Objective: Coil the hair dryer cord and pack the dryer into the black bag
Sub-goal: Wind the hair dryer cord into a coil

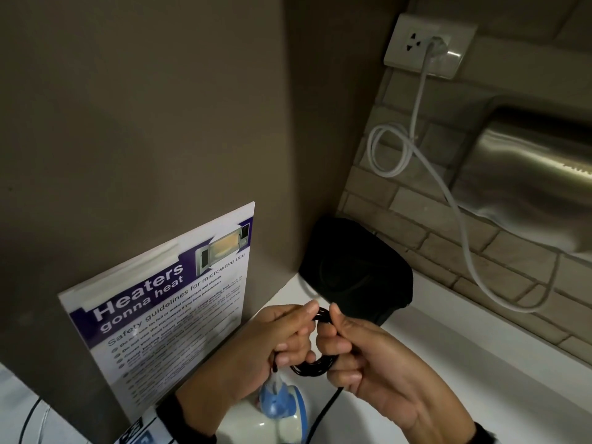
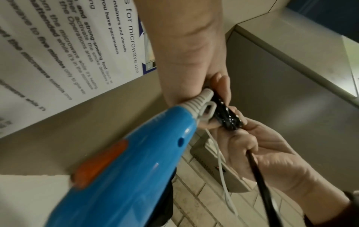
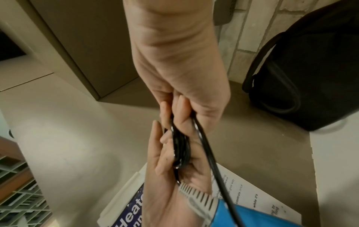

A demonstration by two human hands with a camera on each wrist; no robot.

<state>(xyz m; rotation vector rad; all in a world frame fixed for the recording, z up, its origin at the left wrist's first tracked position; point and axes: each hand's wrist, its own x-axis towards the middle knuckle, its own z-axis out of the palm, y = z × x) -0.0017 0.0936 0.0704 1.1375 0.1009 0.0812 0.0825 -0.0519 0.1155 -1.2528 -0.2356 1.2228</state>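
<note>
Boxed in on the left by a taupe cabinet side (image 1: 144, 123) bearing a taped microwave poster (image 1: 166, 315), behind by a pale brick wall (image 1: 416, 219); open white counter (image 1: 480, 363) to the right. Left hand (image 1: 275, 338) curled around the glossy black cord (image 1: 312, 366), coiled in tight loops. Right hand (image 1: 368, 357) pinching the same coil. Smooth blue plastic hair dryer (image 2: 116, 169) hanging beneath the left hand. Soft, rounded black bag (image 1: 355, 270) upright in the corner behind.
</note>
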